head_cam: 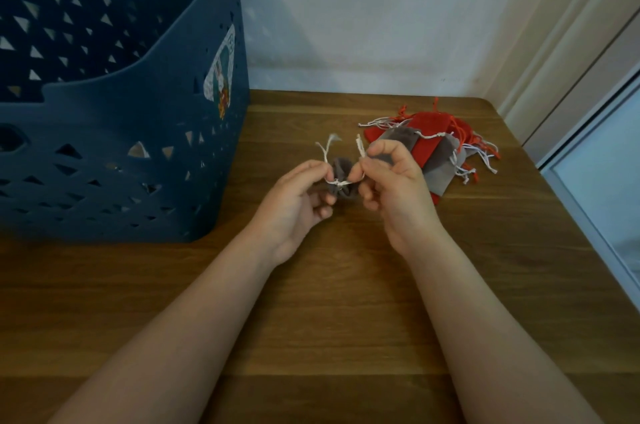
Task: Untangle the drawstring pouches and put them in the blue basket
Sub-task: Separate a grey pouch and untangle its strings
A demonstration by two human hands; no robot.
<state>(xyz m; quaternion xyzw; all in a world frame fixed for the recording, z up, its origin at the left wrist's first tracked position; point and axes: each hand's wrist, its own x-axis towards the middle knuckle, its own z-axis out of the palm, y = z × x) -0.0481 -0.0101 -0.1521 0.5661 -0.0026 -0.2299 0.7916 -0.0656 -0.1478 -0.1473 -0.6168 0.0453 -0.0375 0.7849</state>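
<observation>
A small grey drawstring pouch [342,177], bunched up, hangs between my two hands above the wooden table [346,302]. My left hand [294,205] pinches its white string on the left side. On the right side, my right hand [391,184] pinches the other white string, whose end sticks up. A pile of red and grey pouches [436,146] with tangled white and red strings lies on the table just behind my right hand. The blue basket [114,146] stands at the left; what lies inside it is hidden.
A white wall runs behind the table. A pale door or window frame [588,132] stands beside the table's right edge. The basket fills the table's far left corner, and bare wood lies in front of my forearms.
</observation>
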